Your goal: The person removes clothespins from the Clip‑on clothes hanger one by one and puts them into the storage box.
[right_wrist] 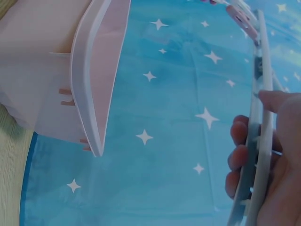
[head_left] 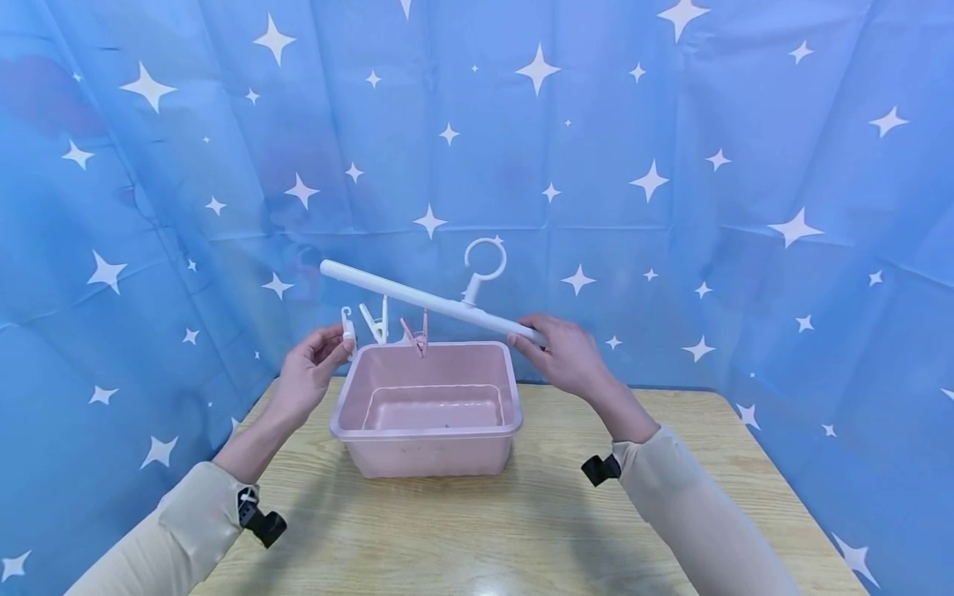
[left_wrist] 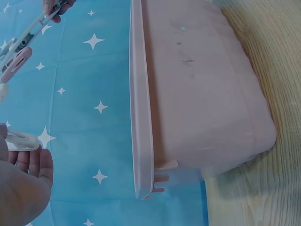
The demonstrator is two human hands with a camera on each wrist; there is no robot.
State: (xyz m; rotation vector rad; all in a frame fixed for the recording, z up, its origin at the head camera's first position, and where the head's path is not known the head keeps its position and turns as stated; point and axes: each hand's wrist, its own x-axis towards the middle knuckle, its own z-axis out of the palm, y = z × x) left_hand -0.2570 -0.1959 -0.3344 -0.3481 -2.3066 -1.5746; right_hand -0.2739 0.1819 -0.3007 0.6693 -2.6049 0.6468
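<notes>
My right hand (head_left: 562,356) grips one end of a white hanger bar (head_left: 402,293), its ring hook (head_left: 486,257) upward. The bar slants, with its far left end higher. A white clothespin (head_left: 375,321) and a pink clothespin (head_left: 416,334) hang from its underside. To the left, my left hand (head_left: 309,368) pinches another white clothespin (head_left: 349,329) between thumb and fingers, a small hook at its top. This clothespin is apart from the bar. In the right wrist view, fingers (right_wrist: 239,157) curl round the slotted underside of the hanger.
A pink plastic basin (head_left: 425,432) stands on the wooden table (head_left: 447,530) below the hanger, between both forearms. Behind the table hangs a blue curtain (head_left: 611,223) with white stars, which also runs along both sides.
</notes>
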